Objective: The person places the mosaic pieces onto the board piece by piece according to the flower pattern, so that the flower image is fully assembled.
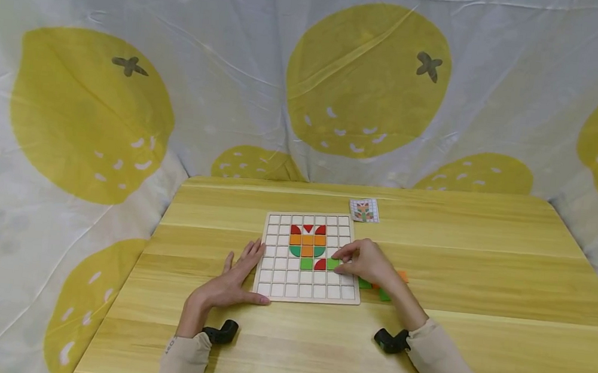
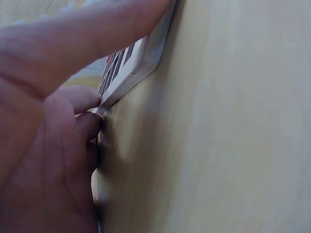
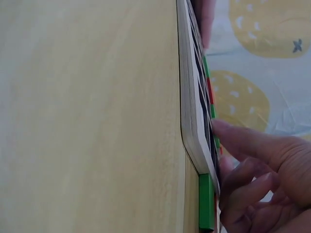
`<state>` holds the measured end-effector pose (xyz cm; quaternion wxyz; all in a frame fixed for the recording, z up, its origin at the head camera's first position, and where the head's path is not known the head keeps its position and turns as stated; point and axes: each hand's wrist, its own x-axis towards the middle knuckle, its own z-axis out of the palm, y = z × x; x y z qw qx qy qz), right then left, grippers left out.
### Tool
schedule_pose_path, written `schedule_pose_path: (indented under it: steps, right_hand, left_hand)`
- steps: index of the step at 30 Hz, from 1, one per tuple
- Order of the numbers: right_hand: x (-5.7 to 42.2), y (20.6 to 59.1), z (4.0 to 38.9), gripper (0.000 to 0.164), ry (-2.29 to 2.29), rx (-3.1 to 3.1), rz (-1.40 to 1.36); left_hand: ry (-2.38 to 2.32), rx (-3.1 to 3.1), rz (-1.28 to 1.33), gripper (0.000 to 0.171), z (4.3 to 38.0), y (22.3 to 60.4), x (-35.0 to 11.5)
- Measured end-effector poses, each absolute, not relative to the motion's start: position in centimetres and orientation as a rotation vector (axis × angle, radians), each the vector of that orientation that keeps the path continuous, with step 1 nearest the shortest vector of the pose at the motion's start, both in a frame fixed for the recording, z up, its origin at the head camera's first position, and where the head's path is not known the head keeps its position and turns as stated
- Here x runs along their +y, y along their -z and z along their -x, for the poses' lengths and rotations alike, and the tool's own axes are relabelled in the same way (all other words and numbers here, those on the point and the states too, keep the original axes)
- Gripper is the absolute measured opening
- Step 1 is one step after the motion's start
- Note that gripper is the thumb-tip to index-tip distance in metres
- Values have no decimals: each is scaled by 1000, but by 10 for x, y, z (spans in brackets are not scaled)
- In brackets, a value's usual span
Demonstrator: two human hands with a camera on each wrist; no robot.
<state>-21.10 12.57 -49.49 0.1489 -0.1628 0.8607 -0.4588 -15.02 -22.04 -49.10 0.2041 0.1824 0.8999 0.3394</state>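
Note:
A white gridded puzzle board (image 1: pixel 274 279) lies on the table with red, orange and green tiles forming a pattern. My left hand (image 1: pixel 228 285) rests along its left side, fingers spread and fairly straight, thumb (image 2: pixel 92 39) at the near left corner. My right hand (image 1: pixel 370 262) is over the board's right half. Its thumb and index finger pinch a light green tile (image 1: pixel 332 265) in a cell beside a red quarter-round tile (image 1: pixel 320 265). Left of that sits another light green tile (image 1: pixel 306 263). The right wrist view shows the thumb touching near the board's surface, other fingers curled.
A small printed pattern card (image 1: pixel 364 210) lies beyond the board's far right corner. Loose green tiles (image 1: pixel 385 295) and orange tiles (image 1: pixel 403 276) lie right of the board, partly hidden by my right forearm. A lemon-print cloth (image 1: pixel 233 84) hangs behind the wooden table (image 1: pixel 486 258).

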Motion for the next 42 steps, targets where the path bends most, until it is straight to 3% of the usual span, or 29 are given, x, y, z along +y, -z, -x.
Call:
schedule_pose_path:
  steps: [8, 20, 32, 42]
  right_hand:
    - [130, 491, 213, 22, 1336, 2431, 506]
    - [205, 480, 226, 29, 1294, 2390, 510]
    - [242, 492, 231, 38, 1337, 2210, 581]
    - [249, 497, 236, 33, 1340, 2196, 595]
  left_hand:
    - [-944, 2510, -504, 119, 151, 491, -221]
    - [-947, 2517, -507, 119, 151, 491, -221]
    - [-941, 2518, -510, 120, 152, 492, -221]
    - [-941, 2519, -506, 119, 151, 491, -221]
